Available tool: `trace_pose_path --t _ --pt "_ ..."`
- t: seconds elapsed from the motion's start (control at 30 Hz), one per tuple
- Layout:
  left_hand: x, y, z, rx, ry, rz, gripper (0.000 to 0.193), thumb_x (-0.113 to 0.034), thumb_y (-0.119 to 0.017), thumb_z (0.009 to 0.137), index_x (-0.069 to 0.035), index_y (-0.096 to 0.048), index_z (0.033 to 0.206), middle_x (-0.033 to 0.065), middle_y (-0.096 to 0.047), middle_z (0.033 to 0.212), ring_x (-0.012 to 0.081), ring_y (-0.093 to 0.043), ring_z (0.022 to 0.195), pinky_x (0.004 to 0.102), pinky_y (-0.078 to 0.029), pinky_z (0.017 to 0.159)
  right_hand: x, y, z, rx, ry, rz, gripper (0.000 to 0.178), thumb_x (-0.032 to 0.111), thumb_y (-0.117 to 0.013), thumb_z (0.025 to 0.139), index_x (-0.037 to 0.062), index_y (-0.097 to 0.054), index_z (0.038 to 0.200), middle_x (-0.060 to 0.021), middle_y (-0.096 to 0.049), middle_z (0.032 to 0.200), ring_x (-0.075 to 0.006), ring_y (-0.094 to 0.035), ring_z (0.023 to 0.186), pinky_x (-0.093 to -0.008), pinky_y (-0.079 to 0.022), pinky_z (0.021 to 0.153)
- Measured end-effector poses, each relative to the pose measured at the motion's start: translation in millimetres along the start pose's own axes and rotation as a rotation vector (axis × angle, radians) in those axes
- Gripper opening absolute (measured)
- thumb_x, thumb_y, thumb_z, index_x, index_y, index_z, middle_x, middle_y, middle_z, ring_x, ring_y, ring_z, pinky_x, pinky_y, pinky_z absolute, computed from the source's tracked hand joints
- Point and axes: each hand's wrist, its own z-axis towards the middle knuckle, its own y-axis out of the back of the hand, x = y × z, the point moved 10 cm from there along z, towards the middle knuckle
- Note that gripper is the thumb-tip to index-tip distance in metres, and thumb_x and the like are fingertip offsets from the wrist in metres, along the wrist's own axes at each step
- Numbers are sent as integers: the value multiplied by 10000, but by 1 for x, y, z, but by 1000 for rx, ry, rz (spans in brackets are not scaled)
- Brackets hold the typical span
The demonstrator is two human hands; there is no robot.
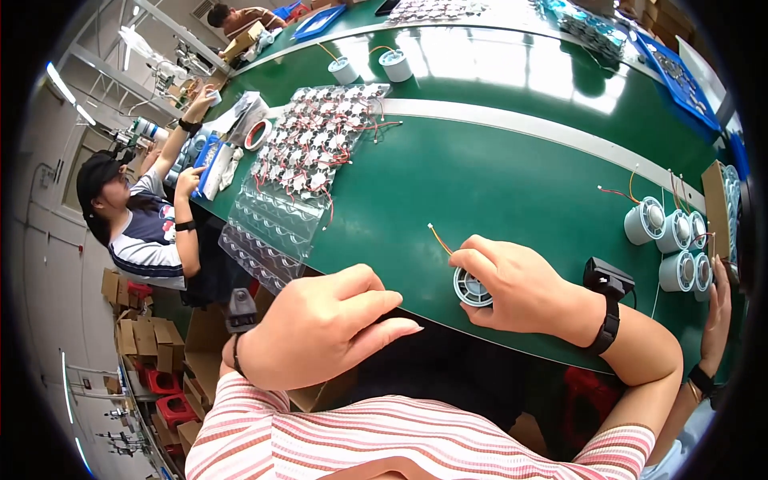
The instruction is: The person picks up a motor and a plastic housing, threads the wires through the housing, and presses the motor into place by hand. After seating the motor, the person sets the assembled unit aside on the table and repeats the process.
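My right hand (520, 284) gripping round housing (471, 290), just inside near edge of green table (472, 176); fingers wrap its side, likely steadying it while wire lead (439, 238) sticks out far-left. My left hand (320, 328) beside it, thumb and forefinger parted, nothing seen between. Clear trays (268, 210) left, other housings (645, 221) right, seemingly set aside; moving room between. Near edge close, little margin.

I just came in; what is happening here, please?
The person's right hand holds a round, pale-blue grilled housing with thin wires at the edge of the glossy green table. The left hand hovers nearby, apparently empty. Clear plastic trays with black-and-white parts lie to the left; pale-blue cylinders are grouped at right.
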Motion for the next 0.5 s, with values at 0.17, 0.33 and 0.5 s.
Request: trace_pose_path --t 0.17,0.33,0.5 --pt "31 36 82 -133 -124 359 238 -231 -726 936 5 -727 970 152 -664 852 315 -675 751 412 -534 679 -10 -3 2 37 -82 9 500 199 -826 747 53 -570 1151 -111 -585 1062 -305 -648 895 -401 -546 771" --pt "174 112 237 -168 256 307 297 -289 -713 939 -9 -762 1024 202 -741 859 292 -740 778 401 -573 749 0 1 5 -53 61 -132 472 298 -821 799 46 -564 1104 -121 -582 1070 -315 -647 899 -403 -543 794" --pt "302 91 319 -110 334 614 743 -679 -571 925 -14 -712 1225 305 -690 1189 417 -653 1158 456 -503 1011 -3 -3 3 -66 88 -185 473 366 -806 834 42 -558 1074 -127 -583 1059 -320 -646 892 -400 -539 819"
